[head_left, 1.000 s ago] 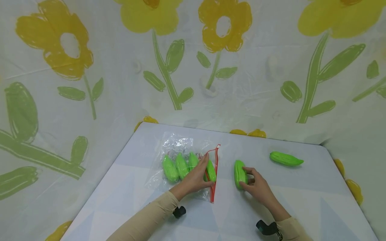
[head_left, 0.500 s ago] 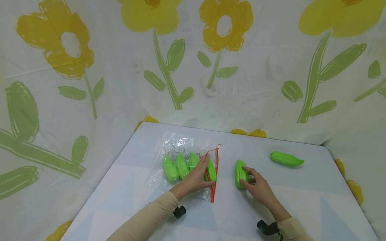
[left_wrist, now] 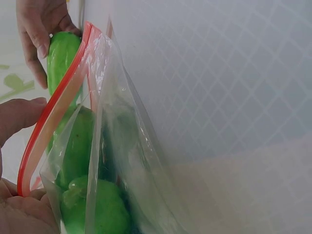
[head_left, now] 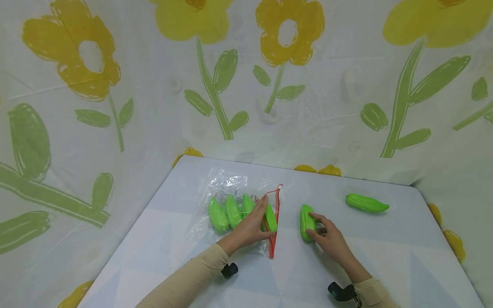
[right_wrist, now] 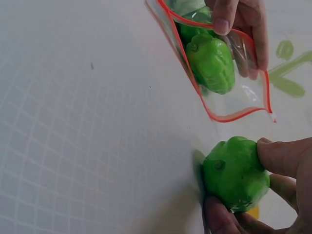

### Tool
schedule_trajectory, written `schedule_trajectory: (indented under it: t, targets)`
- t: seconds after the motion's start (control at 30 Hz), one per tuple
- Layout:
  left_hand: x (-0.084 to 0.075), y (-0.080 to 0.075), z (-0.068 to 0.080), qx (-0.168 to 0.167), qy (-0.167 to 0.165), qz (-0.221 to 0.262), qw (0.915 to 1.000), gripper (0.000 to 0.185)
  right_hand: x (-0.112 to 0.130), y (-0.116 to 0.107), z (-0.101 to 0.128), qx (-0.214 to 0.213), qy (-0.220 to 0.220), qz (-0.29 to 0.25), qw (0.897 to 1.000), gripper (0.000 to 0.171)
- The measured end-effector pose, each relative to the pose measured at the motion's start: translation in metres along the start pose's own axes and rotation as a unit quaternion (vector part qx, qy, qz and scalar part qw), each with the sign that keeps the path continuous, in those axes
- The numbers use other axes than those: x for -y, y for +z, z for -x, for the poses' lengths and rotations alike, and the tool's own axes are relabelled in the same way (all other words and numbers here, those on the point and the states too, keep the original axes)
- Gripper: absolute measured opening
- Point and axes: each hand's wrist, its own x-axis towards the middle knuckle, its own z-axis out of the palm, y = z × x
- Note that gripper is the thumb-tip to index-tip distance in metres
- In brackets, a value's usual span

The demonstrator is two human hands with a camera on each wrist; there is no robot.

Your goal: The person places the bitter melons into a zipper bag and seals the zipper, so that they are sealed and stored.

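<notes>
My left hand (head_left: 250,226) holds the mouth of a clear zip bag (head_left: 200,226) with a red closure, lying on the table. Several bright green ridged gourds (head_left: 218,215) lie inside it, side by side. In the right wrist view the bag's red rim (right_wrist: 234,116) gapes, with the left thumb over its edge. To the bag's right, my right hand (head_left: 333,241) grips another green gourd (head_left: 307,222) between thumb and fingers. That gourd (right_wrist: 236,173) is close to the tabletop; whether it touches is unclear. Part of the bagged gourds is hidden behind my left hand.
One more green gourd (head_left: 367,203) lies at the back right of the pale, triangle-patterned table (head_left: 385,265). A flower-printed curtain (head_left: 331,107) rises behind the table and along its sides. Black wrist cameras (head_left: 340,291) sit below the hands.
Almost nothing differs. Both hands, the bag and the gourds keep their places; the view has shifted very slightly.
</notes>
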Motion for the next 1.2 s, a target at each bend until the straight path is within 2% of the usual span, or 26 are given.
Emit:
schedule_trajectory:
  t: [0.57,1.2]
  targets:
    - [-0.0007,-0.0002,0.0004,0.001,-0.005,0.008,1.0000,0.110,0.0003,0.0005,0.0008,-0.006,-0.014,-0.004,1.000,0.062]
    - [-0.0015,-0.0008,0.0007,-0.001,0.003,0.005,1.0000,0.109,0.0020,0.0061,-0.0043,0.023,-0.030,-0.018,0.999,0.059]
